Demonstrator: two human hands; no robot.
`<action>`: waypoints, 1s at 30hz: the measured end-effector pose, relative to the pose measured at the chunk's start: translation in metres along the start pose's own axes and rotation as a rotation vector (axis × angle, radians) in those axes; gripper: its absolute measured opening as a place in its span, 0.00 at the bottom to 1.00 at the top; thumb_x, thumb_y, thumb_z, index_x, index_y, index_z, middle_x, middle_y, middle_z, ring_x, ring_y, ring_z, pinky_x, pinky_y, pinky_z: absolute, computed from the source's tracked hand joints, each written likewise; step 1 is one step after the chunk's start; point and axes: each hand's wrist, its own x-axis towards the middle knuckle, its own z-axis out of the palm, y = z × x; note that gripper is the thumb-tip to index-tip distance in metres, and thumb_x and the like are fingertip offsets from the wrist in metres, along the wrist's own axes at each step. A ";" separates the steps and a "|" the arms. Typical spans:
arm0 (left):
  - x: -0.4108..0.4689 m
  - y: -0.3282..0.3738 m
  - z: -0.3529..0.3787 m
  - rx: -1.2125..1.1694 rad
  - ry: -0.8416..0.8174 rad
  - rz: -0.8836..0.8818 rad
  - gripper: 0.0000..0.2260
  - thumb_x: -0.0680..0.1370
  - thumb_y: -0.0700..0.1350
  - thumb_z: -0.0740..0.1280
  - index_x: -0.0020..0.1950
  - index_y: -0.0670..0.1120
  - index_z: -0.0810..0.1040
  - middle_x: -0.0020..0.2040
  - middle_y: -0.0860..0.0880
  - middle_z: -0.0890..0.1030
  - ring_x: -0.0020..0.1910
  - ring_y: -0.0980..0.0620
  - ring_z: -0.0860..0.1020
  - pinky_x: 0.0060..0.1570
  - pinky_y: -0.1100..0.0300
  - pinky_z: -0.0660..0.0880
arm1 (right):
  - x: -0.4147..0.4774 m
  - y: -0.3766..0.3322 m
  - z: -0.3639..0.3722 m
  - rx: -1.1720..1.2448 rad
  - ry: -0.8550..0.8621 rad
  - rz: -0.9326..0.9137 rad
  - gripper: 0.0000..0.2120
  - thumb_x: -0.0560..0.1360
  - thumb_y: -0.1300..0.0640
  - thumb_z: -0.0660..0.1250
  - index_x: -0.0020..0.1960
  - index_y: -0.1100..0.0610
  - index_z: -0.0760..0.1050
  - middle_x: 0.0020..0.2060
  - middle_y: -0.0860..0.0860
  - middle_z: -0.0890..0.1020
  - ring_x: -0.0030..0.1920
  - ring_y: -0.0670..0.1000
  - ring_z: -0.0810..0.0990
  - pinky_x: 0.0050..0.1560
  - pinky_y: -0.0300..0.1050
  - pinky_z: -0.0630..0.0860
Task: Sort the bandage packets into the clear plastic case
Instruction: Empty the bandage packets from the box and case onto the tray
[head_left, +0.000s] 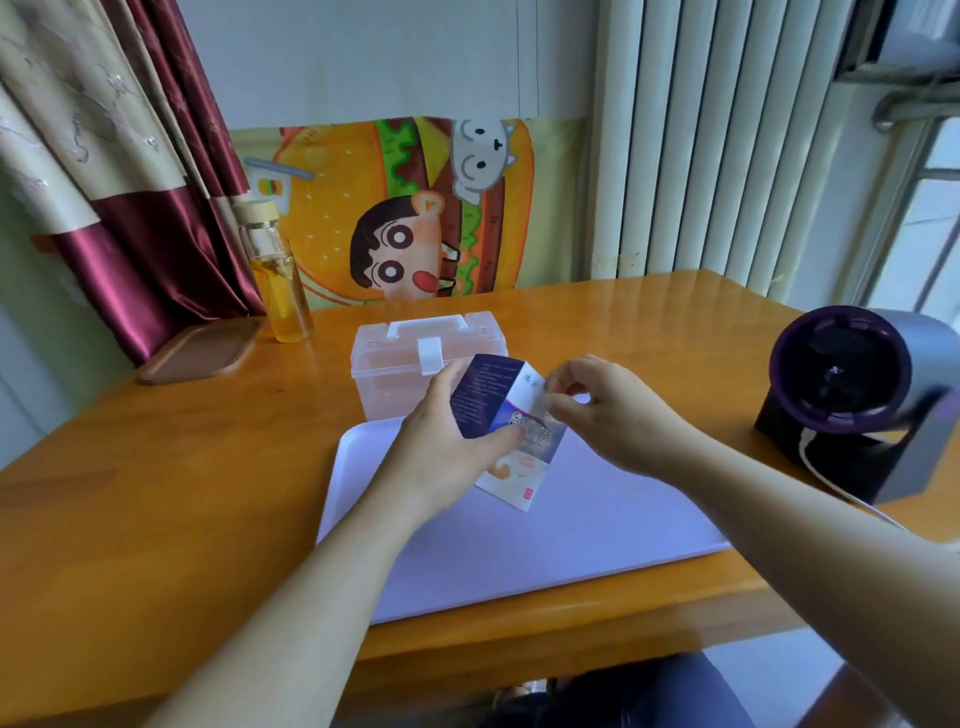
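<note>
Left hand: the left hand (441, 447) grips the bandage box (491, 400) from the side. Its fingers wrap the dark blue face and its thumb presses the front panel.
Right hand: the right hand (608, 415) has its fingers curled, thumb and forefinger pinching the white upper edge of the same box.
Bandage box: a blue and white carton held tilted between both hands, clear of the surface below. Whether its top is open cannot be told.
Clear plastic case: the clear plastic case (395, 374) stands just beyond the left hand, partly hidden by it and the box. Its lid is down, with a white latch on the front and a white handle on top.
White mat: the white mat (571, 545) lies flat beneath both hands and forearms.
Worktop: the worktop (182, 493) is orange wood and carries everything.
Bottle: the bottle (278, 280), holding yellow liquid, stands far beyond and left of the left hand.
Wooden tray: the wooden tray (200, 351) lies beside the bottle, further left.
Desk fan: the desk fan (852, 389), purple, sits well to the right of the right hand, a white cable trailing from it.
</note>
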 end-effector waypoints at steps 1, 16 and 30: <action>0.003 -0.001 -0.003 -0.022 -0.022 -0.008 0.30 0.70 0.49 0.74 0.67 0.59 0.62 0.57 0.60 0.76 0.50 0.57 0.79 0.42 0.64 0.76 | 0.002 0.001 -0.003 -0.009 -0.037 0.009 0.06 0.77 0.58 0.61 0.42 0.54 0.73 0.45 0.49 0.78 0.43 0.49 0.74 0.36 0.38 0.70; 0.034 -0.019 -0.032 -0.099 -0.386 -0.239 0.41 0.66 0.51 0.76 0.74 0.55 0.58 0.63 0.50 0.76 0.50 0.54 0.82 0.48 0.60 0.79 | 0.024 0.017 0.003 0.126 -0.059 0.075 0.08 0.79 0.61 0.57 0.41 0.54 0.66 0.33 0.50 0.81 0.35 0.49 0.82 0.42 0.50 0.80; 0.039 -0.064 -0.049 -0.396 -0.382 -0.288 0.39 0.60 0.54 0.75 0.69 0.54 0.67 0.57 0.45 0.81 0.56 0.45 0.80 0.62 0.43 0.72 | 0.041 0.019 0.032 0.485 -0.234 0.124 0.23 0.70 0.47 0.69 0.62 0.51 0.67 0.52 0.49 0.82 0.49 0.46 0.82 0.46 0.40 0.79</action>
